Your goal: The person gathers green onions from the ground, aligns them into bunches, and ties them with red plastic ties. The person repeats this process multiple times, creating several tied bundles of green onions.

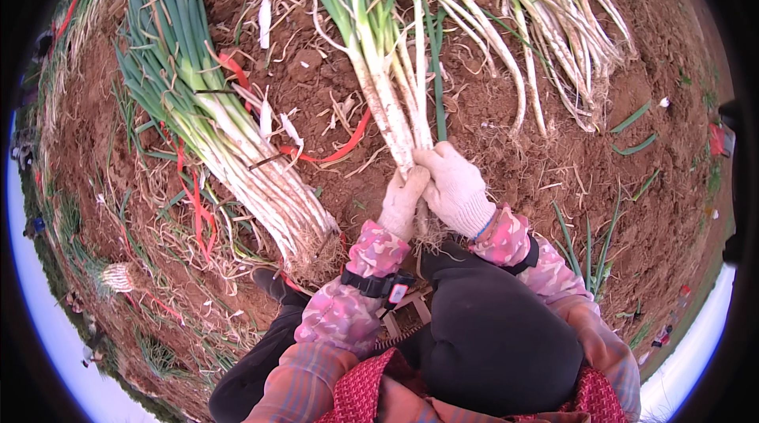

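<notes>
A small bunch of long green onions (385, 91) lies before me, green leaves pointing away and white roots towards my knees. My left hand (404, 200), in a white knit glove, grips the lower white stalks. Close against it, my right hand (453, 186), gloved alike, holds the same stalks slightly higher, thumb and fingers around them. Root hairs (428, 233) hang below both hands. To the left, a thick bundle of green onions (237, 150) lies gathered, with dark ties across its stalks and roots near my foot.
Loose green onions (557, 37) are heaped at the upper right on brown soil (593, 186). Red tape strips (341, 147) lie between the bunches and left of the bundle. Another tied bundle (118, 278) rests farther left. Several distant people are near the left rim.
</notes>
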Tool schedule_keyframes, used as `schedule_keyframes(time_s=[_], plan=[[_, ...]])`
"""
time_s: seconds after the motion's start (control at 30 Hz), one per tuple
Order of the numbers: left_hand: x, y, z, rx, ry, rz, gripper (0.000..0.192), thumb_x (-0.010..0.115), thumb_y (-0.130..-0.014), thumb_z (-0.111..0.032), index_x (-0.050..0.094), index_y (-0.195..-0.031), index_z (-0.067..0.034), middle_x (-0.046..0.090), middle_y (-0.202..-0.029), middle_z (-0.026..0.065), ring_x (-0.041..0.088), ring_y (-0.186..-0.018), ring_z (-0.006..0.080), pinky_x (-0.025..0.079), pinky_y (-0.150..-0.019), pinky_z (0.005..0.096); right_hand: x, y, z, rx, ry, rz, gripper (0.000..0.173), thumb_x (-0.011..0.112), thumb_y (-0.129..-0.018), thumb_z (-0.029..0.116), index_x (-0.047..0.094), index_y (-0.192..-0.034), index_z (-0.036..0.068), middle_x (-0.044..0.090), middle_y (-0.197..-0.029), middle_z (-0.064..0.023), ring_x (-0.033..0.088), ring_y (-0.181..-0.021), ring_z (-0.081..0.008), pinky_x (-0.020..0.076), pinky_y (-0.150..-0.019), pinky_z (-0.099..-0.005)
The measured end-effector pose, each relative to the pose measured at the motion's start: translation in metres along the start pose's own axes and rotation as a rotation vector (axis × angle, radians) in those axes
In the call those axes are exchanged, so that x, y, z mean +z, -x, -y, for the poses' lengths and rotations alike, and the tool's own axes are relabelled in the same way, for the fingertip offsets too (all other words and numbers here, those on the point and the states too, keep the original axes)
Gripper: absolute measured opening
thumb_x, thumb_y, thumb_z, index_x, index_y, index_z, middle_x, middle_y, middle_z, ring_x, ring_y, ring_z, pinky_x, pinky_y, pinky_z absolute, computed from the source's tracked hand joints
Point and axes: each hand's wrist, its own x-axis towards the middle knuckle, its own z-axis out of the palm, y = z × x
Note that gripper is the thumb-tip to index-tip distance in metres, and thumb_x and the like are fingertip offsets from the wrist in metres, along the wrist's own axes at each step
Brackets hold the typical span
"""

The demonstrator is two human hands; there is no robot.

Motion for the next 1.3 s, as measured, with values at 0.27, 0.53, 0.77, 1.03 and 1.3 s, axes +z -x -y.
schedule_keyframes(time_s=[0.27, 0.53, 0.77, 1.03, 1.3], plan=[[-0.014, 0.004, -0.019, -0.027, -0.057, 0.05, 0.042, 0.074, -0.093, -0.015, 0.061, -0.128, 0.003, 0.074, -0.098, 0.0124, 0.073, -0.085, 0.0229, 0.06, -0.078, 0.0352, -0.005, -0.049, -0.039, -0.11, -0.441, 0.263, 0.033, 0.063, -0.103, 0.029, 0.076, -0.12, 0.004, 0.076, -0.111, -0.0212, 0.072, -0.107, -0.0388, 0.0576, -0.096, -0.0433], [-0.007, 0.0, -0.029, -0.053, -0.253, -0.079, 0.034, 0.074, -0.09, -0.009, 0.061, -0.118, 0.005, 0.073, -0.092, 0.0125, 0.072, -0.075, 0.0207, 0.06, -0.069, 0.0348, -0.039, -0.073, -0.02, 0.24, -0.345, 0.008, 0.092, 0.073, -0.093, 0.054, 0.043, -0.157, -0.005, 0.07, -0.132, -0.0301, 0.07, -0.124, -0.043, 0.053, -0.109, -0.044], [-0.01, 0.077, -0.038, -0.161, -1.338, -0.266, 0.058, 0.072, -0.092, -0.043, 0.057, -0.13, -0.002, 0.075, -0.105, 0.0315, 0.073, -0.102, 0.0511, 0.057, -0.092, 0.0568, 0.051, -0.09, 0.033, 0.334, -0.702, -0.153, 0.107, 0.096, -0.077, 0.029, 0.034, -0.154, -0.013, 0.069, -0.13, -0.0257, 0.07, -0.117, -0.034, 0.0553, -0.103, -0.0402], [-0.013, 0.176, -0.039, -0.16, -1.317, -0.527, 0.059, 0.076, -0.09, -0.045, 0.056, -0.127, -0.003, 0.076, -0.101, 0.0305, 0.077, -0.091, 0.0477, 0.06, -0.086, 0.0561, 0.045, -0.049, 0.116, 0.252, -1.206, 0.215, 0.033, 0.071, -0.089, -0.002, 0.054, -0.118, 0.0, 0.069, -0.092, -0.0116, 0.071, -0.065, -0.0216, 0.0613, -0.055, -0.0363], [-0.046, 0.214, -0.098, 0.008, -1.054, -0.147, 0.123, 0.088, -0.076, -0.046, 0.021, -0.168, 0.0, 0.068, -0.128, 0.0351, 0.07, -0.121, 0.0465, 0.054, -0.106, 0.0476, 0.006, -0.043, 0.171, -0.218, -1.526, 0.506, 0.041, 0.069, -0.088, 0.002, 0.061, -0.128, -0.004, 0.072, -0.105, -0.012, 0.074, -0.08, -0.0211, 0.064, -0.069, -0.0378]])
